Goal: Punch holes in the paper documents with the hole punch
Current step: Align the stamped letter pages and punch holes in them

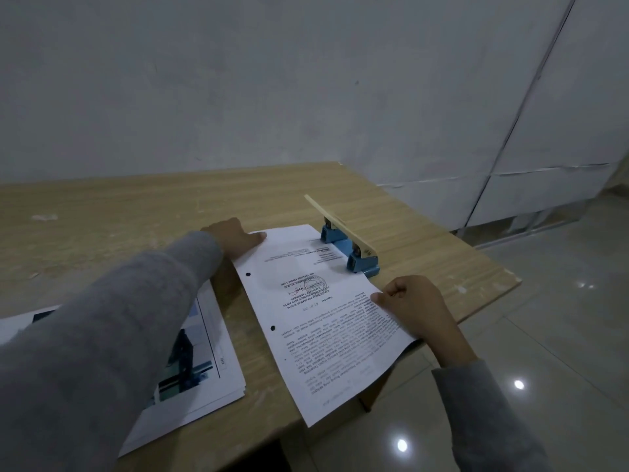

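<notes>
A printed paper document point(326, 321) lies on the wooden table point(136, 206), its text upside down to me, with two punched holes along its left edge. Its far right edge sits in the blue hole punch point(350, 250), whose cream lever stands raised. My left hand point(235, 238) rests flat on the sheet's far left corner. My right hand point(415, 304) pinches the sheet's right edge between thumb and fingers, just in front of the punch. The near corner of the sheet hangs over the table's edge.
A stack of printed pages point(200, 362) with a photo on top lies to the left, partly under my left sleeve. The table's right edge drops to a glossy tiled floor point(544, 335). A grey wall point(272, 80) stands behind.
</notes>
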